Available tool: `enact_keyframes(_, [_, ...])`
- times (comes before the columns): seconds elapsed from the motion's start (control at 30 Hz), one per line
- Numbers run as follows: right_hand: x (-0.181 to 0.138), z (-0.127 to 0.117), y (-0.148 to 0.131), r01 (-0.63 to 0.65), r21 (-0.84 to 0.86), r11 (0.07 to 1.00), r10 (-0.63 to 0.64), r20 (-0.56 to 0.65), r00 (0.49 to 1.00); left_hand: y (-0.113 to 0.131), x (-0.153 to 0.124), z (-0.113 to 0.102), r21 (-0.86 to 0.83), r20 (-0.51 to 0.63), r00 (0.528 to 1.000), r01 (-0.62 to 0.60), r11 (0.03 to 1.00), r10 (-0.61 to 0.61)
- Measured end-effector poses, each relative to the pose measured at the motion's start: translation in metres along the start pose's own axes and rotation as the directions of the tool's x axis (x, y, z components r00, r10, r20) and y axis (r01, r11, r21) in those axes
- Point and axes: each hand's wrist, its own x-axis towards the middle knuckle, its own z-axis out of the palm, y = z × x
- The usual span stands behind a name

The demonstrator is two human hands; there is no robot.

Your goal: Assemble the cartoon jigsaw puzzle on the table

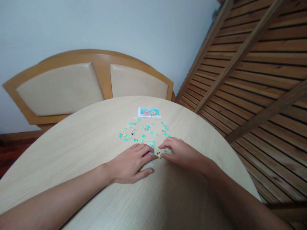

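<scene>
A small joined patch of jigsaw puzzle (pixel 151 143), teal with a pale cartoon figure, lies on the table in front of me. My left hand (pixel 130 162) rests flat over its left side, fingers stretched across it and thumb apart on the tabletop. Part of the patch, with some pink, is hidden under those fingers. At the patch's right side sits a yellow puzzle piece (pixel 158 152). The thumb and index finger of my right hand (pixel 178 153) are bent around its right side, their tips at its edge. Whether it is joined to the patch, I cannot tell.
Several loose teal puzzle pieces (pixel 145 128) lie scattered beyond my hands. Behind them is a reference picture (pixel 150 112) with cartoon figures. The round wooden table (pixel 91 127) meets a padded bench back (pixel 59 88) at the far side. A slatted wooden panel (pixel 259 80) stands at right.
</scene>
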Motion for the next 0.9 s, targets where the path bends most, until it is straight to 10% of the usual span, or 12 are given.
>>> enact_keyframes(0.9, [-0.0002, -0.0047, 0.0000, 0.003, -0.025, 1.000, -0.002, 0.008, 1.000, 0.0003, -0.0001, -0.0021, -0.008, 0.040, 0.999, -0.001, 1.000, 0.001])
